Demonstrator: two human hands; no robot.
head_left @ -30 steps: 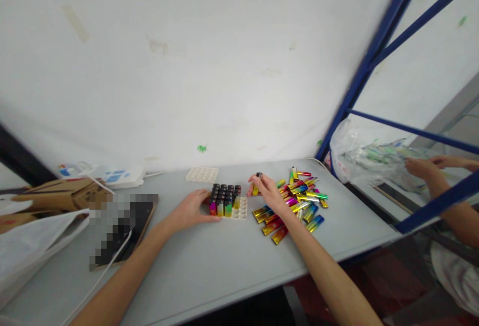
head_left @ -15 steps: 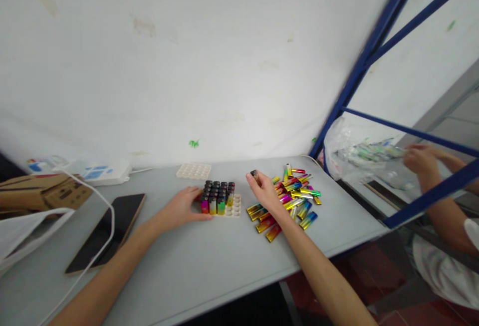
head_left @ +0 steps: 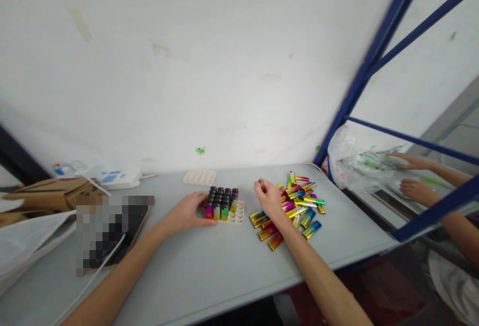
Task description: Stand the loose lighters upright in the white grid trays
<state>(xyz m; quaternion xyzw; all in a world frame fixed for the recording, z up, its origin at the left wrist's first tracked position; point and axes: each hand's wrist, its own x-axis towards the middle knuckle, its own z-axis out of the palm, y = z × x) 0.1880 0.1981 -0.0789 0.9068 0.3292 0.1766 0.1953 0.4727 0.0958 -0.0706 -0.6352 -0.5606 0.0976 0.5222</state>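
Note:
Colourful metallic lighters (head_left: 220, 205) with black tops stand upright in rows in a white plastic tray (head_left: 240, 212). My left hand (head_left: 190, 211) curves around the left side of this group, thumb at the front and fingers at the back, steadying the tray. To the right of the tray, my right hand (head_left: 268, 198) is closed on a lighter (head_left: 261, 181); only its small end shows above the fingers. Beside that hand lies a loose pile of shiny multicoloured lighters (head_left: 297, 206), pointing in many directions.
Behind the filled tray lies a second white tray (head_left: 199, 176). A phone (head_left: 129, 231), partly pixelated, a white cable and a cardboard box (head_left: 75, 194) are at left. A blue metal frame (head_left: 359, 81) stands at right; beyond it, a co-worker's hands (head_left: 417, 191) are near plastic bags.
The view has shifted slightly. My right hand has turned, and the lighter in it shows less. My left hand stays at the tray. Beyond the frame, the co-worker's hands have moved apart.

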